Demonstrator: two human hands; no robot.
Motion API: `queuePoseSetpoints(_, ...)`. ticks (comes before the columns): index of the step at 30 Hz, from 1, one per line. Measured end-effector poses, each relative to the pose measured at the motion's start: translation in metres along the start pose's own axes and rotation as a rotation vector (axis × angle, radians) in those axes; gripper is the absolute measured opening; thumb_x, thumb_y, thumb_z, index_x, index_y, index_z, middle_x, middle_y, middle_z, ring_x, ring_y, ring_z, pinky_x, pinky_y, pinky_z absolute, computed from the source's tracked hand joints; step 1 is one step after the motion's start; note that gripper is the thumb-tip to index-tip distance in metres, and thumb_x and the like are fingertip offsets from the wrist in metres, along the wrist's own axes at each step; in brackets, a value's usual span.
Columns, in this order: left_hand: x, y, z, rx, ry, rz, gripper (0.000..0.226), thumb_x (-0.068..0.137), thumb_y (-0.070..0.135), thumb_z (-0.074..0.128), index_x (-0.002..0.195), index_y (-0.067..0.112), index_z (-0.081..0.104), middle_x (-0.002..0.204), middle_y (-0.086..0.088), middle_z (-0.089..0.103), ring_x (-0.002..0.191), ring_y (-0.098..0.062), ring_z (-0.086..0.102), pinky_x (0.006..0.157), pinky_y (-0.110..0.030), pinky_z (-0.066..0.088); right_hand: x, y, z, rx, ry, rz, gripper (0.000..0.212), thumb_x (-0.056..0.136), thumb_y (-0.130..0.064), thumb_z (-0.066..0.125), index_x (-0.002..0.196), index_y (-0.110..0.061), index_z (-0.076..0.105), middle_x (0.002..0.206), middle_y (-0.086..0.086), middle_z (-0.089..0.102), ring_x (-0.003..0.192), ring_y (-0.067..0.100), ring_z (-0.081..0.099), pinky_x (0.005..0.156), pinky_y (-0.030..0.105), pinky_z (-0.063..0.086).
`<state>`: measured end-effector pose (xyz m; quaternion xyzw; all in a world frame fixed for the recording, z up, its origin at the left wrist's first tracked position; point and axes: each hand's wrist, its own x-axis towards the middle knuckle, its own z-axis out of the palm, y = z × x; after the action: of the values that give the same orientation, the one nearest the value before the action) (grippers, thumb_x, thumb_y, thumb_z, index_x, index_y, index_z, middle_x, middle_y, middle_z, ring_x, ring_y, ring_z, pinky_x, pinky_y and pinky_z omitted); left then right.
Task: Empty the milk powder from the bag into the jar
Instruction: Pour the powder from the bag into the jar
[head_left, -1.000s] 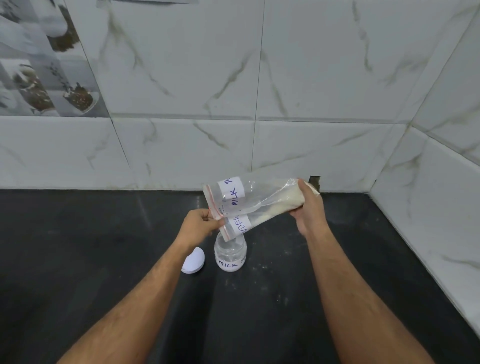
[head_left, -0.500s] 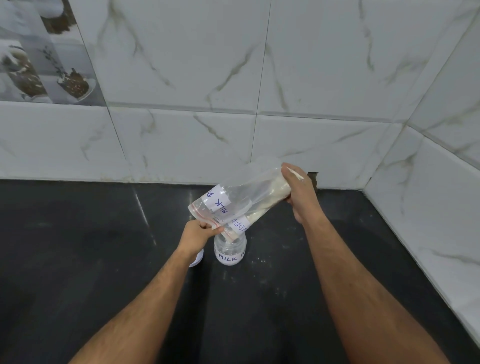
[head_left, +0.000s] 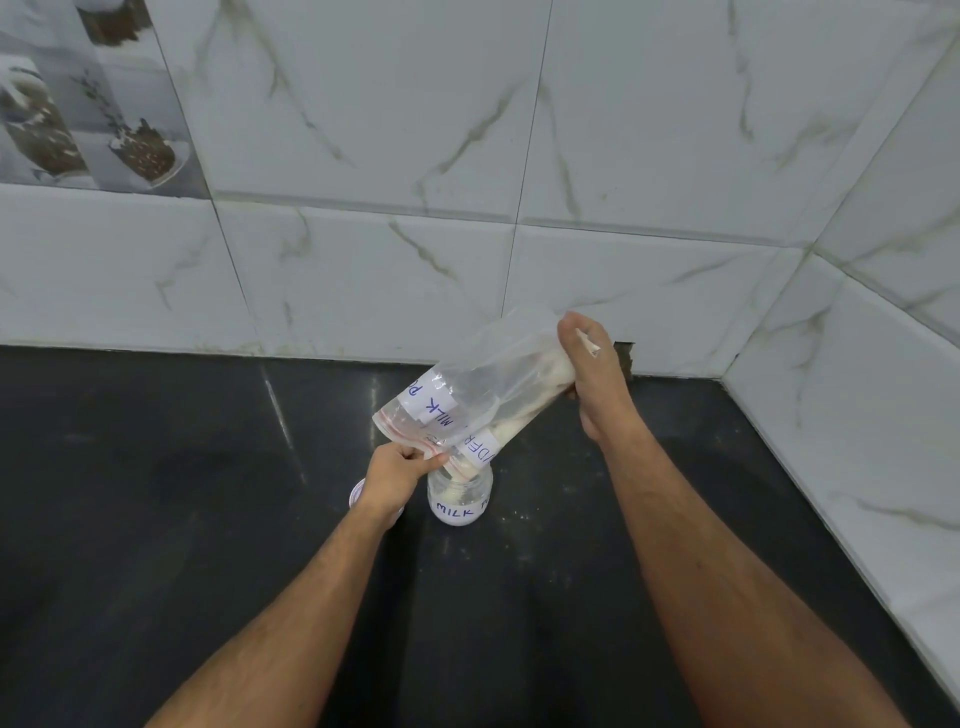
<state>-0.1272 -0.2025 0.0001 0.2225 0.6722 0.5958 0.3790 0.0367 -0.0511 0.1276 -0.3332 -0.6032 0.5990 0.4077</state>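
On the dark, glossy tabletop (head_left: 156, 519), a small white round lid (head_left: 357, 492) peeks out from behind the left hand (head_left: 397, 475), whose fingers pinch the red-striped zip edge of a clear plastic bag with a white handwritten label (head_left: 467, 400). The bag slants down from upper right to lower left — its open mouth sits right at the neck of the small clear jar labelled "MILK" (head_left: 460, 496), which stands upright on the tabletop. Cream-coloured milk powder (head_left: 511, 428) lies along the bag's lower edge. Further right, the right hand (head_left: 597, 374) grips the bag's raised bottom end, fingers curled round it — white marbled wall tiles (head_left: 649, 156) behind.
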Motion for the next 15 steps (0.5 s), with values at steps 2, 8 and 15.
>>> queuePoseSetpoints(2, 0.003, -0.002, -0.001, -0.001, 0.005, 0.0, 0.019, 0.081, 0.002, 0.077, 0.093, -0.01, 0.07, 0.096, -0.007, 0.077, 0.094, -0.013, 0.071, 0.074, -0.018, 0.053, -0.002, 0.004, -0.001, 0.058, 0.063, 0.01, 0.087, 0.069, -0.083, 0.062, 0.131, -0.023, 0.051, 0.146, 0.011, 0.051, 0.135, 0.03, 0.05, 0.112, 0.056, 0.038)
queuePoseSetpoints(8, 0.005, -0.006, -0.001, 0.018, 0.011, 0.023, 0.024, 0.081, 0.003, 0.077, 0.098, -0.012, 0.069, 0.099, -0.01, 0.075, 0.093, -0.015, 0.07, 0.077, -0.02, 0.052, -0.015, -0.003, 0.0, 0.286, 0.136, 0.16, 0.097, 0.083, -0.084, 0.018, 0.152, -0.017, 0.033, 0.148, 0.003, 0.048, 0.134, 0.023, 0.049, 0.116, 0.046, 0.035)
queuePoseSetpoints(15, 0.005, -0.009, -0.001, 0.002, -0.007, 0.032, 0.024, 0.083, 0.005, 0.075, 0.103, -0.008, 0.069, 0.104, -0.006, 0.075, 0.095, -0.012, 0.069, 0.073, -0.017, 0.051, -0.011, -0.001, -0.009, 0.159, -0.045, 0.08, 0.053, 0.086, -0.062, 0.059, 0.117, -0.02, 0.061, 0.116, -0.001, 0.069, 0.107, 0.014, 0.066, 0.093, 0.034, 0.052)
